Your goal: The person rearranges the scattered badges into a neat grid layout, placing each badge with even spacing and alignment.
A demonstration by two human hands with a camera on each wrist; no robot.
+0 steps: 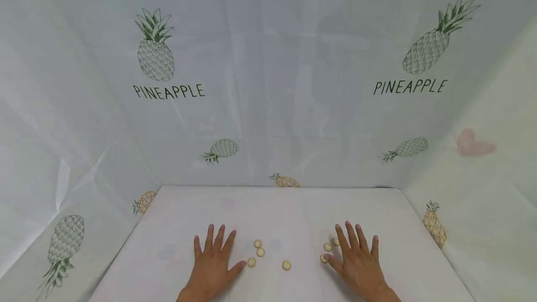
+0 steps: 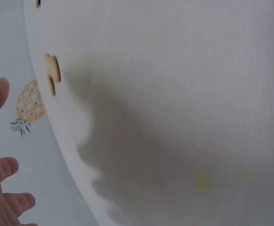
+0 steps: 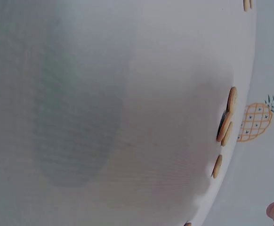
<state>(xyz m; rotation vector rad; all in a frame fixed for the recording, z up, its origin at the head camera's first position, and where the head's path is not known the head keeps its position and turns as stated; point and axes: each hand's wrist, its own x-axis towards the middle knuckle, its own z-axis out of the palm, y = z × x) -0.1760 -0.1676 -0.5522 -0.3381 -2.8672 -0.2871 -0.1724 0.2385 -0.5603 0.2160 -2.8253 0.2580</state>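
Several small round tan discs, each with a faint mark on top, lie on the white tabletop in the head view. Three of them, one being a disc (image 1: 251, 262) by the thumb, sit just right of my left hand (image 1: 211, 267), whose fingers are spread. A single disc (image 1: 286, 265) lies midway between the hands. Three more, among them a disc (image 1: 327, 247), are beside my right hand (image 1: 358, 264), also spread; its thumb tip overlaps the nearest one. In the right wrist view the discs (image 3: 232, 99) show edge-on. Neither hand holds anything.
The white tabletop (image 1: 260, 204) is enclosed by pale cloth walls (image 1: 268, 106) at the back and both sides, printed with pineapples and lettering. A pink heart print (image 1: 474, 143) marks the right wall. Shadows of the hands fall on the table in the wrist views.
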